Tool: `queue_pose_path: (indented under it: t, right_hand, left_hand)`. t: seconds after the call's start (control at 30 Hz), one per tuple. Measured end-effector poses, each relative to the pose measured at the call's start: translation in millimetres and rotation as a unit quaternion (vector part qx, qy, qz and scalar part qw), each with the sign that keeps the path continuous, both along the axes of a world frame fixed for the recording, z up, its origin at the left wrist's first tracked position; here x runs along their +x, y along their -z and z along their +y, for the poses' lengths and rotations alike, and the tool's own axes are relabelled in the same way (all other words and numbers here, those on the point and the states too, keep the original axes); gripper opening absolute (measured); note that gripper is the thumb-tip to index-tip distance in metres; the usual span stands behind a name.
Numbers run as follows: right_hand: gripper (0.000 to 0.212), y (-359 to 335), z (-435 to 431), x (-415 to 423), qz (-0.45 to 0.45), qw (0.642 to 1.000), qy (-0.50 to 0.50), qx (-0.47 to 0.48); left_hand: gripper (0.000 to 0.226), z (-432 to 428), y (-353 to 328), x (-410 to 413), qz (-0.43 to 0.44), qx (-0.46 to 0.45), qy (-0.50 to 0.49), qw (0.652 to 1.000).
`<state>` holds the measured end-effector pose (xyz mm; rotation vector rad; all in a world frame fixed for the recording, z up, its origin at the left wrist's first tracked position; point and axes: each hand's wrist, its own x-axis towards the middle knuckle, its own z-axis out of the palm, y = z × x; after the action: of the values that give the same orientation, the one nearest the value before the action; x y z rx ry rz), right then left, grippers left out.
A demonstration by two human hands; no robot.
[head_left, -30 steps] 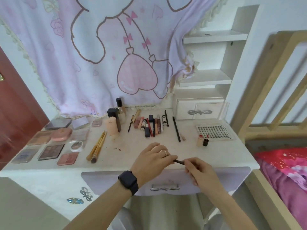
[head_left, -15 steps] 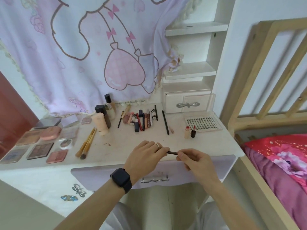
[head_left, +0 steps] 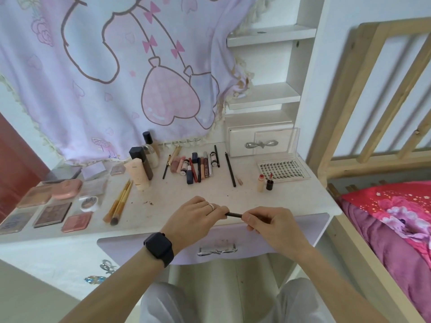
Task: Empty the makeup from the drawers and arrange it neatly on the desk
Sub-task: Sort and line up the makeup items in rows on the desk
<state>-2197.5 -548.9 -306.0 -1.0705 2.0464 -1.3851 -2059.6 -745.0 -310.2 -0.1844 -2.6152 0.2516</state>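
Hardly anything had moved since a second earlier: the view had swung a little toward the bed on the right, while both hands kept their hold on the same thin pencil at the near edge. Behind everything hung the lilac cartoon cloth (head_left: 105,78), and below it the white desk (head_left: 177,197) was already well stocked. Palettes (head_left: 52,213) lay in rows at the left, brushes (head_left: 119,201) beside them, a row of lip tubes and liners (head_left: 198,166) at the far middle, and a lash tray (head_left: 283,170) at the right. The lavender front drawer (head_left: 291,238) sat just under the hands and looked pushed in. The left hand (head_left: 196,215), wearing a watch and a ring, had its fingers curled round one end of the dark pencil (head_left: 234,214). The right hand (head_left: 272,223) pinched the other end between thumb and fingertips, so the pencil bridged the gap between them, just above the desk's near edge. It was probably very light and stiff, round enough to roll, with a brittle tip — best held mid-barrel. It would sit well parallel to the long black pencil (head_left: 230,169) already lying out.
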Motion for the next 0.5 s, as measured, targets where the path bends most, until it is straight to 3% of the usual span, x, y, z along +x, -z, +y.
queue_pose_path:
  t: [0.17,0.3,0.37,0.4,0.47,0.5]
  right_hand:
    - [0.013,4.6,4.9,-2.6,-0.006,1.000,0.002,-0.003]
    - [0.012,6.0,7.9,-11.9,-0.056,0.998,0.014,-0.002]
    - [0.011,7.8,9.0,-13.0,-0.099,0.995,0.016,-0.025]
    - [0.012,9.4,8.8,-12.7,-0.132,0.990,0.030,-0.050]
    - [0.016,13.2,5.0,-9.6,-0.212,0.969,0.074,-0.102]
    - [0.017,15.0,1.7,-6.2,-0.250,0.957,0.088,-0.119]
  left_hand:
    - [0.036,3.7,0.1,1.0,-0.037,0.027,0.007,0.999]
    - [0.037,1.4,-5.3,-0.4,0.001,0.059,-0.019,0.998]
    - [0.028,8.6,-11.5,0.3,0.017,0.178,-0.071,0.981]
    - [0.028,14.3,-16.1,-0.3,0.028,0.308,-0.112,0.944]
    - [0.042,26.8,-23.5,-6.4,0.049,0.560,-0.161,0.812]
    - [0.041,31.2,-24.7,-11.5,0.031,0.618,-0.165,0.768]
